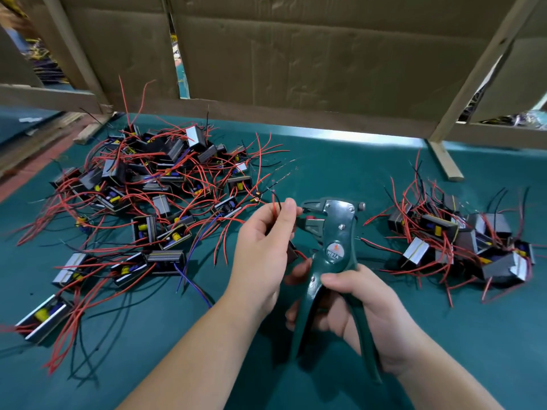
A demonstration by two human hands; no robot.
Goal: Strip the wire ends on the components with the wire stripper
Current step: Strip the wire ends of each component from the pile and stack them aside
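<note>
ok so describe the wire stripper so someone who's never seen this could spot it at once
On the teal table cover, look between the big left heap of black wired components and the smaller right heap. There the right hand grips the dark green metal wire stripper. It is the only tool, with a silver head and round label.

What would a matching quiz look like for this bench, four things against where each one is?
Things:
1. stripper
2. wires
3. big pile
4. small pile

Places:
A. pinched in the left hand
B. on the mat, right side
C. gripped in the right hand
D. on the mat, left side

Pairs: 1-C, 2-A, 3-D, 4-B
</note>
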